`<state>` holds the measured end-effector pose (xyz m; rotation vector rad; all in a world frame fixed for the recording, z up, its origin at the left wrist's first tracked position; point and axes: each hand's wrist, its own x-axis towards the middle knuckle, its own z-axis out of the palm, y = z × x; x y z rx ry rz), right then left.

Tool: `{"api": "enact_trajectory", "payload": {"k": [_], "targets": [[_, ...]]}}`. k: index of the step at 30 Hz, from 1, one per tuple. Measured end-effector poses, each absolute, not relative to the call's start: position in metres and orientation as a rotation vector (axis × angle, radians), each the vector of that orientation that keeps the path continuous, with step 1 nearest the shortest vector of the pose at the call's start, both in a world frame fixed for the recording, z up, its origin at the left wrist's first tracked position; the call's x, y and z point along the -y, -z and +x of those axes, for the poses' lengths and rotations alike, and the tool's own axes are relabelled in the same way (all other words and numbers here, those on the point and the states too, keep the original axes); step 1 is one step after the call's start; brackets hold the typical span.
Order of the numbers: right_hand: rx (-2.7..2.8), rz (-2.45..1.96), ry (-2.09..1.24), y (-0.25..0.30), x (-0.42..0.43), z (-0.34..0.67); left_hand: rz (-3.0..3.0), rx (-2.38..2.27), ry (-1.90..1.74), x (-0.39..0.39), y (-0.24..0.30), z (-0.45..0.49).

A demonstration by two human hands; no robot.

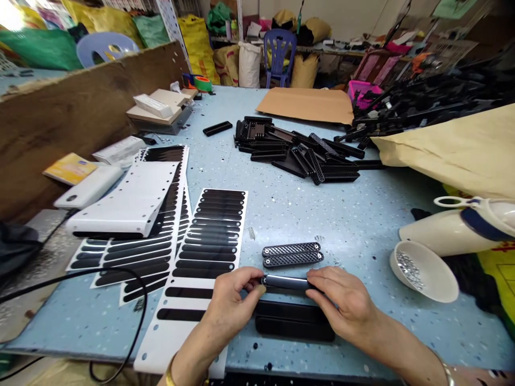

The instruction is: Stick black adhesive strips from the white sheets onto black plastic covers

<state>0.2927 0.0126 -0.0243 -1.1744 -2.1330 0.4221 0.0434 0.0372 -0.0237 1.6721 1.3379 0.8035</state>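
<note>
My left hand (233, 297) pinches the left end of a slim black bar (286, 282) with a glossy top and a rounded end. On its right end the fingers of my right hand (346, 297) are closed, covering that tip. The bar is held level, close above the table. Just beyond it lie two black bars with a diamond-pattern face (293, 254), side by side. Nearer to me, two plain black bars (295, 327) lie together, partly behind my right fingers. A white sheet of black stickers (217, 230) lies beside and partly under my left forearm.
More sticker sheets (137, 257) overlap at the left, near a black cable (140, 289). A pile of black bars (298, 150) lies farther back. At the right stand a white bowl (438, 279) of small metal pieces and a white bottle (434, 230) on its side. Cardboard (306, 104) lies behind.
</note>
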Motion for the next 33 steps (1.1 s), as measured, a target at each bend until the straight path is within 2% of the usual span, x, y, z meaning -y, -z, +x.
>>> {"api": "enact_trajectory", "payload": {"k": [33], "targets": [[2.235, -1.181, -0.391, 0.0239, -0.0163, 0.2884, 1.640, -1.345, -0.754, -0.0359, 0.0272, 0.0435]]}}
